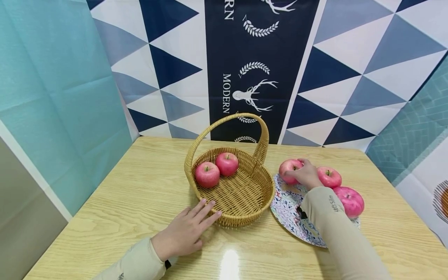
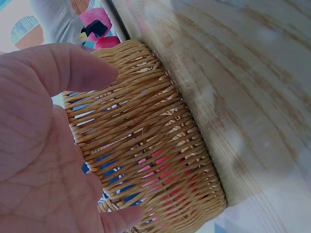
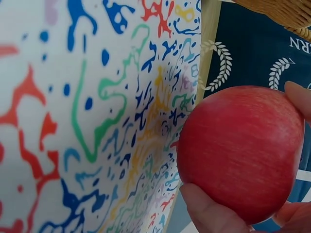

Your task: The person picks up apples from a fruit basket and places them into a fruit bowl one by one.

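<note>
A round wicker basket (image 1: 241,198) with a tall arched handle stands mid-table. Inside it, toward the left, sit two red apples (image 1: 207,175). My left hand (image 1: 187,229) rests its nearly straight fingers on the basket's near-left rim; the left wrist view has the palm and thumb beside the woven wall (image 2: 141,121). Over the far left part of a colourfully patterned round plate (image 1: 287,210), my right hand (image 1: 307,175) grips a red apple (image 3: 238,150) between thumb and fingers. Whether that apple touches the plate is hard to tell.
Two more apples, one red (image 1: 329,177) and one pinker (image 1: 350,201), sit at the plate's right side, partly behind my right forearm. The wooden table (image 1: 140,186) ends at a geometric-patterned cloth (image 1: 175,70) at the back. A blue-green cloth (image 1: 59,97) hangs on the left.
</note>
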Action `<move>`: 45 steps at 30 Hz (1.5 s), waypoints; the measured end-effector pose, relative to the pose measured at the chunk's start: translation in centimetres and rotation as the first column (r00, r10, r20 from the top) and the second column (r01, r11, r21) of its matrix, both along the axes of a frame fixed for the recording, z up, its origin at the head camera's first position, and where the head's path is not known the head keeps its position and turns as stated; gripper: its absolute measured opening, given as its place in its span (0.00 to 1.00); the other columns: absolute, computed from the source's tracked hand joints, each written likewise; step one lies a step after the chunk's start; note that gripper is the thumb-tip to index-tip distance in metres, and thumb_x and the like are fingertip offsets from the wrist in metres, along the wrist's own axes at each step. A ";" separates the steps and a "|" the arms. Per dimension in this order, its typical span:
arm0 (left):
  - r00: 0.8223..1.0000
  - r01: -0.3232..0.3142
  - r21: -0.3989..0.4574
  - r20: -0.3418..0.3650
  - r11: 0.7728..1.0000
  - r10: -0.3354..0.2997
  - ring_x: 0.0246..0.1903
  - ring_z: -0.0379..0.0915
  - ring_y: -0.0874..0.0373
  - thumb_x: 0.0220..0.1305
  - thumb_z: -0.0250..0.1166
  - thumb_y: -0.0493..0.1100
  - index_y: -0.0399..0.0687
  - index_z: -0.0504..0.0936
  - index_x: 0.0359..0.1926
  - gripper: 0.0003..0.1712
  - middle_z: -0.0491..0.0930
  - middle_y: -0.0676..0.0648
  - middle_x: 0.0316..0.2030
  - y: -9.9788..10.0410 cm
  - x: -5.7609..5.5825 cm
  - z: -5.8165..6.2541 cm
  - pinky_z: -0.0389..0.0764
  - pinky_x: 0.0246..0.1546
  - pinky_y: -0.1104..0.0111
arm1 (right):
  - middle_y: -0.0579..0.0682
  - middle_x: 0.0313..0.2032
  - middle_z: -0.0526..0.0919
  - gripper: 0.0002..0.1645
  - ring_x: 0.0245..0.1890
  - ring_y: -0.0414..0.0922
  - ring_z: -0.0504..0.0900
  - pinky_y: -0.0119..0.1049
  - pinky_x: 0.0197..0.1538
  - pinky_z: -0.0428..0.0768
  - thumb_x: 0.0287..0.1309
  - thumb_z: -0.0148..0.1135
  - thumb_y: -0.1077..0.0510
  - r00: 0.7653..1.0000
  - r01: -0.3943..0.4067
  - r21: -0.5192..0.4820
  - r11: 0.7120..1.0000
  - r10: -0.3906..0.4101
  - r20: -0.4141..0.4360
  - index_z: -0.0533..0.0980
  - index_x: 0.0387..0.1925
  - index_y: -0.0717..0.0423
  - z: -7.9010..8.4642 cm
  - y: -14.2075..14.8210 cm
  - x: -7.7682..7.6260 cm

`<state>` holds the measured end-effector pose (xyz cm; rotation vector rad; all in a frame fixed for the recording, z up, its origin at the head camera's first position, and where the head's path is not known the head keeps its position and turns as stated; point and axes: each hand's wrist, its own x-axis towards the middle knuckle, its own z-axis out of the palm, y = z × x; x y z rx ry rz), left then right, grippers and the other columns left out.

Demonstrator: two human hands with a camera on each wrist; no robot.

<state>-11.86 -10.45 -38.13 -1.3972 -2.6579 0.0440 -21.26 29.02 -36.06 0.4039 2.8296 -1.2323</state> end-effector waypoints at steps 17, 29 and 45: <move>1.000 0.009 0.010 -0.016 1.000 -0.008 0.67 0.56 0.42 0.52 0.65 0.43 0.47 0.63 0.70 0.42 0.60 0.40 0.69 0.0 0.0 0.0 0.74 0.53 0.52 | 0.72 0.64 0.57 0.61 0.61 0.65 0.60 0.60 0.63 0.61 0.49 0.70 0.46 0.995 -0.011 -0.084 0.996 0.020 0.102 0.44 0.73 0.64 -0.5 0.3 0.0; 1.000 0.013 0.023 -0.009 1.000 -0.012 0.67 0.55 0.40 0.52 0.67 0.45 0.45 0.63 0.70 0.43 0.60 0.37 0.69 0.1 0.0 -0.1 0.74 0.53 0.52 | 0.73 0.67 0.54 0.59 0.65 0.66 0.57 0.62 0.64 0.58 0.56 0.64 0.43 0.989 -0.088 -0.046 0.995 0.093 0.112 0.41 0.73 0.65 -0.6 0.5 0.0; 1.000 0.013 0.023 -0.022 1.000 -0.012 0.67 0.55 0.40 0.54 0.68 0.52 0.45 0.63 0.70 0.44 0.60 0.38 0.69 0.1 -0.1 -0.3 0.73 0.53 0.52 | 0.76 0.66 0.53 0.55 0.64 0.69 0.58 0.60 0.62 0.63 0.61 0.57 0.39 0.984 -0.134 0.041 0.990 0.128 0.122 0.44 0.72 0.69 0.6 0.2 -0.2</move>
